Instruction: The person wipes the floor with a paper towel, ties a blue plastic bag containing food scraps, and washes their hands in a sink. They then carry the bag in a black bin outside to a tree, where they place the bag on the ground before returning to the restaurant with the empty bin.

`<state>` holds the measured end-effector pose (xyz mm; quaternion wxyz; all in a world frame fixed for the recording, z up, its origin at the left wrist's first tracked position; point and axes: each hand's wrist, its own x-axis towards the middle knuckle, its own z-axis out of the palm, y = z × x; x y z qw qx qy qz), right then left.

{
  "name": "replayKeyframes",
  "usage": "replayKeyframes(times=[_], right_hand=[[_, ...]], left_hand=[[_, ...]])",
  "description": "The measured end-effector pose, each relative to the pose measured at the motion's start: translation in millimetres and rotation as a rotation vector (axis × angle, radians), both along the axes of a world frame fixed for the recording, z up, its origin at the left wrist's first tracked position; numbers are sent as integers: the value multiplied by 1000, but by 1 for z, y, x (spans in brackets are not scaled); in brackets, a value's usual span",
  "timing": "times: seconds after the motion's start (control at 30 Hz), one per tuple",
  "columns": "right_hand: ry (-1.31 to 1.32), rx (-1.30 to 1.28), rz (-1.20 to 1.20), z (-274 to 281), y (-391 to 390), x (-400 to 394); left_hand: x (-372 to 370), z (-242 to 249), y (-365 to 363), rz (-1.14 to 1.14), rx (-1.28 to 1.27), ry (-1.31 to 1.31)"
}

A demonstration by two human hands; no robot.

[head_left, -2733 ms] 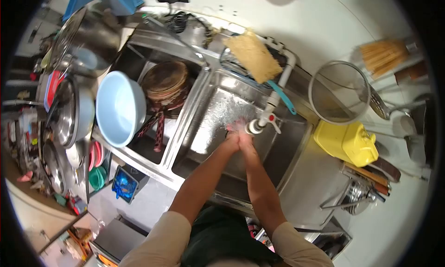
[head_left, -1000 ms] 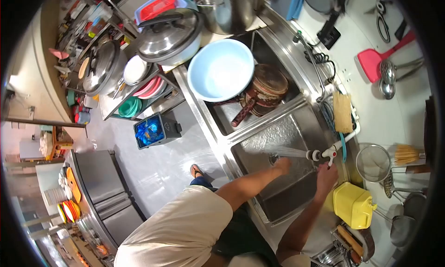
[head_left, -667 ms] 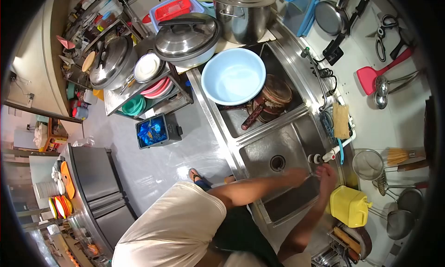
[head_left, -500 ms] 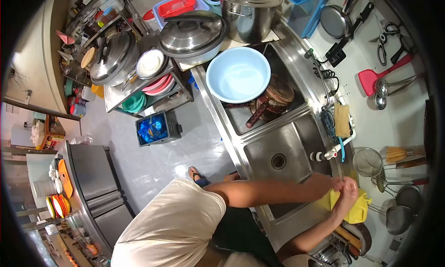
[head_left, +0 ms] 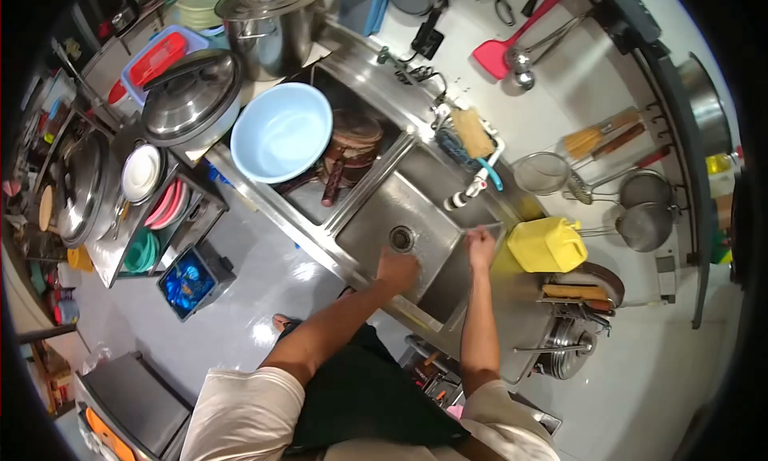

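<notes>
Sink basin point(head_left: 376, 221), steel, lies below both hands, its drain point(head_left: 402, 238) just beyond the left hand point(head_left: 398, 269), which hangs loosely curled over the near part, holding nothing. Right hand point(head_left: 481, 246) rests at the basin's right rim, fingers together, beside a yellow jug point(head_left: 548, 245). Faucet point(head_left: 468, 190) stands just behind.

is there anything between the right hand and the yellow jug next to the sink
Nothing visible. The right hand is at the sink's right rim, and the yellow jug stands just beyond on the counter, with bare steel between them.
</notes>
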<state>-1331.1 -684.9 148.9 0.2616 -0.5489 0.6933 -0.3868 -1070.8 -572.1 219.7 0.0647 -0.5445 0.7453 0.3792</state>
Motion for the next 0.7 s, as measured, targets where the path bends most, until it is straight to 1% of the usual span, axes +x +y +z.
replayKeyframes(times=[0.03, 0.1, 0.13, 0.2, 0.3, 0.33, 0.4, 0.43, 0.47, 0.5, 0.53, 0.57, 0.6, 0.63, 0.67, 0.7], right_hand=[[-296, 64, -107, 46, -19, 19], [62, 96, -133, 86, -60, 38], [118, 222, -67, 99, -75, 48], [232, 478, 70, 112, -98, 68], [143, 363, -112, 102, -107, 105], [122, 390, -85, 87, -118, 96], [-44, 417, 0, 106, -104, 89], [-128, 433, 40, 122, -94, 88], [-54, 459, 87, 143, -86, 85], [-10, 452, 190, 156, -82, 80], [30, 434, 265, 170, -78, 69], [84, 280, 346, 185, -66, 66], [-293, 161, 408, 226, -37, 84], [-458, 130, 490, 264, -12, 92], [-482, 168, 551, 291, 5, 92], [-642, 104, 717, 308, 26, 85]], left_hand=[[0, 6, 2, 77, -62, 62], [4, 18, 9, 230, -183, 188], [-2, 7, 13, 323, -333, 235], [-15, -30, 16, 507, -633, 323], [-5, -30, 12, 557, -745, 215], [1, -27, 7, 501, -634, 221], [19, -5, -9, 380, -407, 232], [19, 8, -17, 373, -453, 204], [13, 24, -28, 357, -500, 178], [7, 43, -36, 328, -549, 159], [5, 69, -44, 351, -533, 215], [4, 103, -52, 345, -522, 281], [-2, 138, -55, 317, -510, 353], [-1, 166, -47, 352, -665, 586], [-4, 202, -38, 379, -878, 647], [-9, 218, -33, 410, -924, 643]])
